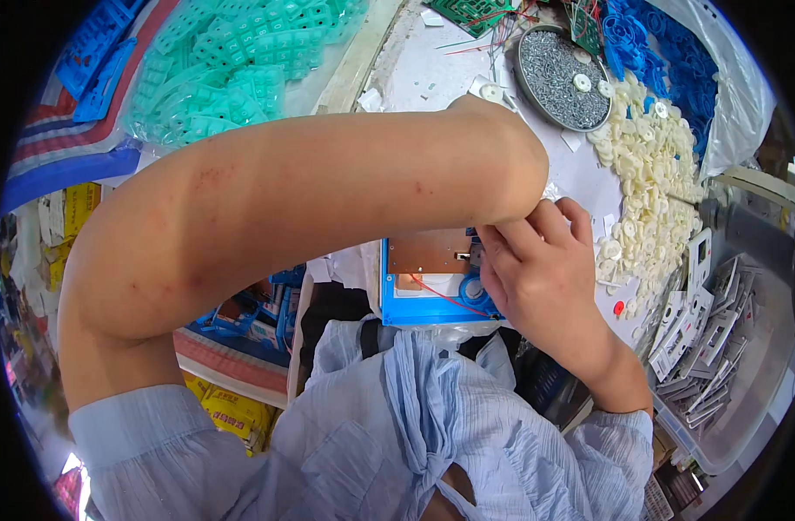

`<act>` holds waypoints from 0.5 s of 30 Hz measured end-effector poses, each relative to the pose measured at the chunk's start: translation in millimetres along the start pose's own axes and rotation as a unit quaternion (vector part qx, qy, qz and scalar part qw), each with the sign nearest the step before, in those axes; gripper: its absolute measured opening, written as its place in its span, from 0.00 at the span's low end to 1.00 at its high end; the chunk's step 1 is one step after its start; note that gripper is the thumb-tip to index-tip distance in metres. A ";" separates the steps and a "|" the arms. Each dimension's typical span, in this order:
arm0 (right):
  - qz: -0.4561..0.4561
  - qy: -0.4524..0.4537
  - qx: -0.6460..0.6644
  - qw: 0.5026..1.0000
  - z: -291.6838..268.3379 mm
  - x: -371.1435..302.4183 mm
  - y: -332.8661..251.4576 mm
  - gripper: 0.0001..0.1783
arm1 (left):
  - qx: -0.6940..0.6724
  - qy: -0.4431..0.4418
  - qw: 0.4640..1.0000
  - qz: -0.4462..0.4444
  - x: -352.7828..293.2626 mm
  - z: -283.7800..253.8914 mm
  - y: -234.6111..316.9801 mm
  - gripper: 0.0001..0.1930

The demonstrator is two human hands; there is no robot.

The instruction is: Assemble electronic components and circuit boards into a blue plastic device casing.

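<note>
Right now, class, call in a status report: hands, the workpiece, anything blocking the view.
Right hand fingers pinching at blue housing with brown circuit board. Left hand hidden behind raised left forearm, which covers the bench.

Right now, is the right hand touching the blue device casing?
Touching: the head view shows the right hand lying over the right edge of the blue casing, no gap between them.

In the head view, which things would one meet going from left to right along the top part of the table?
Heap of turquoise rubber keypads → round metal tin of screws → pile of white round caps → heap of blue plastic parts.
</note>
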State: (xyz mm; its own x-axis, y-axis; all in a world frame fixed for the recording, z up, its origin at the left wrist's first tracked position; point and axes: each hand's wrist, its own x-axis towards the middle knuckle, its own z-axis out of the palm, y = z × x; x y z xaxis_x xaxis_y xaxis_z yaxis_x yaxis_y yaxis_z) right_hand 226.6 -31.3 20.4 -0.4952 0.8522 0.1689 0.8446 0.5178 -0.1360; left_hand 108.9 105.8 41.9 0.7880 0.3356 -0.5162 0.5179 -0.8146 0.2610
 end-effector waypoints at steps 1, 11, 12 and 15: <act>-0.012 -0.011 -0.006 1.000 -3.7 2.5 0.0 0.14 | 0.005 -0.004 1.000 -0.002 0.9 -0.6 -0.3 0.10; -0.074 0.037 0.077 0.994 10.9 -6.5 27.2 0.19 | 0.011 -0.030 0.999 0.022 2.8 -2.5 -3.1 0.10; -0.076 0.035 0.094 0.992 11.0 -5.2 31.2 0.19 | 0.008 -0.027 0.999 0.024 2.3 -2.6 -3.7 0.09; -0.066 0.029 0.104 0.992 12.7 -4.0 29.4 0.21 | 0.005 -0.013 1.000 0.022 0.5 -0.6 -3.2 0.10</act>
State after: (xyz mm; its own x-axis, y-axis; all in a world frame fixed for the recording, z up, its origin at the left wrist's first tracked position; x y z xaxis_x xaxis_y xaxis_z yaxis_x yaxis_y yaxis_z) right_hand 250.8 -18.6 3.4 -0.5816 0.7731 0.2531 0.7099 0.6343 -0.3063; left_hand 107.8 108.9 41.3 0.8013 0.2867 -0.5252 0.4793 -0.8328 0.2768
